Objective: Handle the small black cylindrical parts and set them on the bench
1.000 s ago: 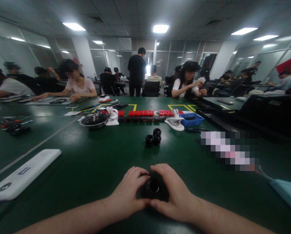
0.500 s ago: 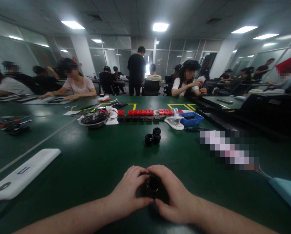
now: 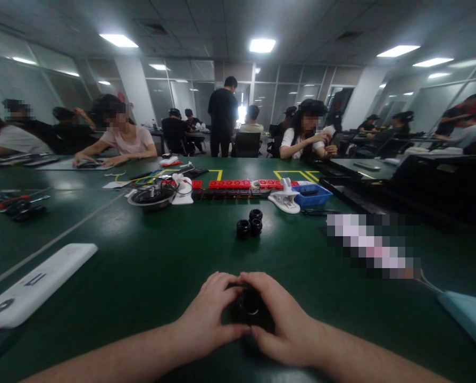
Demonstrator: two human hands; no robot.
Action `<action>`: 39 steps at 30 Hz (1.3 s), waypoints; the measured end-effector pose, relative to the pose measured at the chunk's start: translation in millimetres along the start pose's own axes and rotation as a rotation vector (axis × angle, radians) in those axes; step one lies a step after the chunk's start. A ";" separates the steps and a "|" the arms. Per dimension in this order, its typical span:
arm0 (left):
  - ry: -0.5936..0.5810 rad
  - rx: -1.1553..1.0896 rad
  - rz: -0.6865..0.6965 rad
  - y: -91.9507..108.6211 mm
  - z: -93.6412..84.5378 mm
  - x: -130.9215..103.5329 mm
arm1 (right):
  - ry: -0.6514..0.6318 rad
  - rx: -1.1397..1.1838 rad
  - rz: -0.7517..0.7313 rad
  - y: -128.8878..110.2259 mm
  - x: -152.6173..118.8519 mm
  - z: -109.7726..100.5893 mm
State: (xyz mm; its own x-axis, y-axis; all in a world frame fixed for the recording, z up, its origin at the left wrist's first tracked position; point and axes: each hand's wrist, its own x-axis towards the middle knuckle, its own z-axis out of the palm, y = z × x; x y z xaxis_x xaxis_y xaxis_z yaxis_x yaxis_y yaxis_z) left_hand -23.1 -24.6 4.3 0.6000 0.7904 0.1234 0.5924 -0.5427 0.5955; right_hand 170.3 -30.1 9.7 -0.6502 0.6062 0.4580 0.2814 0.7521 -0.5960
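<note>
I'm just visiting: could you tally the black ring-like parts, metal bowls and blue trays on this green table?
Black ring-like parts: 4 (1 between the left hand and right hand, 3 clustered beyond)
Metal bowl: 1
Blue tray: 1
Total: 6

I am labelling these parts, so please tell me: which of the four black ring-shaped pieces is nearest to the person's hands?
The single piece framed between the left hand and right hand; the other three pieces sit clustered farther forward.
</note>
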 end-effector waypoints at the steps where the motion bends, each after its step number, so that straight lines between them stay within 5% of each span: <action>1: 0.003 0.001 0.000 0.0 0.3 -0.2 | 0.016 -0.022 0.026 1.0 -0.2 0.7; 7: -0.005 0.005 0.005 0.5 0.7 0.6 | 0.020 -0.039 0.147 1.7 2.8 5.5; 14: -0.012 0.020 0.006 -2.2 1.4 0.6 | 0.011 0.024 -0.072 -0.5 1.4 0.5; 22: -0.010 0.031 -0.003 0.9 1.5 0.6 | 0.025 -0.110 0.129 3.3 0.6 5.1; 28: 0.009 -0.001 0.008 1.2 0.7 0.5 | -0.011 -0.063 -0.075 2.2 -1.7 -0.1; 36: -0.012 0.018 -0.030 -0.1 0.8 -0.2 | 0.102 -0.128 0.149 7.1 1.1 5.4; 39: -0.014 0.016 -0.014 -0.2 1.2 0.4 | 0.091 -0.118 0.099 4.6 1.6 4.4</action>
State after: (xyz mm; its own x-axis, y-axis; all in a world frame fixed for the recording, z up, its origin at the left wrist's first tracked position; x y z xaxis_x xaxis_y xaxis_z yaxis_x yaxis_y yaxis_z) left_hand -22.4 -24.6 3.2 0.5985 0.7943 0.1040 0.6092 -0.5356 0.5848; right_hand 167.4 -26.8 4.8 -0.5503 0.6958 0.4615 0.4253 0.7092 -0.5623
